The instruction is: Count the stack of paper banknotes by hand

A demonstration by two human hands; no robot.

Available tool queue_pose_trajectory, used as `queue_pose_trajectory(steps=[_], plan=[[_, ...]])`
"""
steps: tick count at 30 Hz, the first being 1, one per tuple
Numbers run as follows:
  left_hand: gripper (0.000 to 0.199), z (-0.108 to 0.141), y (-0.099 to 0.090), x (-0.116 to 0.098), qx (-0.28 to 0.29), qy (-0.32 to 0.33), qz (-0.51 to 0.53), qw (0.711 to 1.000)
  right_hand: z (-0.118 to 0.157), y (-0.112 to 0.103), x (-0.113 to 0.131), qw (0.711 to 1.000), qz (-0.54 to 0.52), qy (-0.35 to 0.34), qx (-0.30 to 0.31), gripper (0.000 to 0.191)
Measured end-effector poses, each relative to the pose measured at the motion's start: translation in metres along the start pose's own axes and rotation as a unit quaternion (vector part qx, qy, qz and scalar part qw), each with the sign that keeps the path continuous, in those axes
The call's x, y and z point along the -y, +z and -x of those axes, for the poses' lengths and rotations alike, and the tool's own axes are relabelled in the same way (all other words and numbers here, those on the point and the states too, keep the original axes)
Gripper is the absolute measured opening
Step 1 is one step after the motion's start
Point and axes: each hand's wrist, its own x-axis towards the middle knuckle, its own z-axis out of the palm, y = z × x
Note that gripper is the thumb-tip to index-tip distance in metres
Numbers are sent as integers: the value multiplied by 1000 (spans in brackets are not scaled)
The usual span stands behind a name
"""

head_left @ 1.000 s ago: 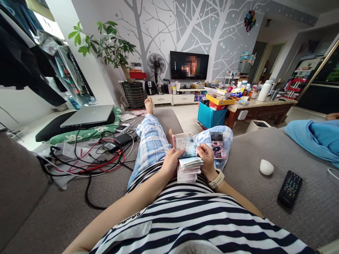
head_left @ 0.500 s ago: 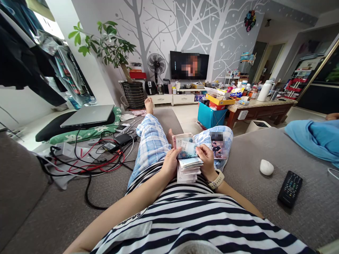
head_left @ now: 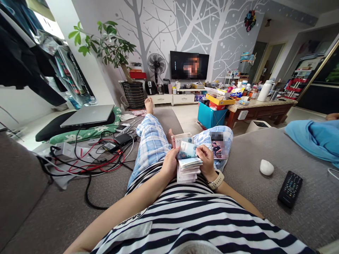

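A stack of banknotes point(head_left: 189, 164) is held over my lap, bent so that its lower ends hang toward my striped shirt. My left hand point(head_left: 170, 163) is closed on the left side of the stack, thumb on top. With thumb and fingers, my right hand point(head_left: 206, 159) pinches the right edge of a blue-green note lying uppermost. Pinkish notes stick up behind it. The undersides of the fingers are hidden by the paper. A phone point(head_left: 218, 145) with a lit picture rests on my right thigh, just beyond my right hand.
On the sofa, a white mouse point(head_left: 266, 167) and a black remote control point(head_left: 290, 189) lie to my right. Tangled cables point(head_left: 106, 158) and a closed laptop point(head_left: 88, 115) are on the left. A cluttered coffee table point(head_left: 265, 103) stands ahead beside a blue bin point(head_left: 211, 115).
The top blue-green note has shifted slightly and tilts a little differently between my fingers. Both hands stay almost in place. The television picture differs.
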Motion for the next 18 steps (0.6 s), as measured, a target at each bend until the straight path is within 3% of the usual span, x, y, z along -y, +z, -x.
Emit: queue_pose_trajectory(steps=[18], plan=[[20,9,6,-16,-2,42,-102,994,0,-1,-1,1000,-7,-25,13,24]])
